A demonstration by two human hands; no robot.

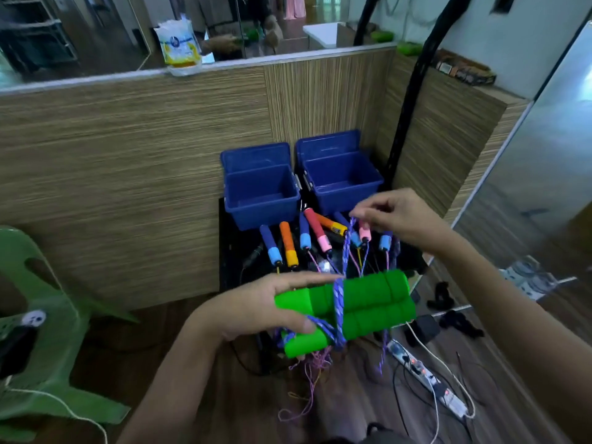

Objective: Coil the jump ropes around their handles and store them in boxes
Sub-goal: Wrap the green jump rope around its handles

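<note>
Striped wood-grain partition wall (134, 161) ran across room, pale ledge on top — white-and-yellow bag (178, 43) stood there. Dark wood floor (179, 363) below. Green plastic chair (48, 341) at left. White power strip (426, 379) with cables lay at right — mirrored panel (551, 149) beyond.

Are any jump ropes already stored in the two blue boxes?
No: both blue boxes stand open with bare insides, and the other jump ropes lie in front of them.
</note>
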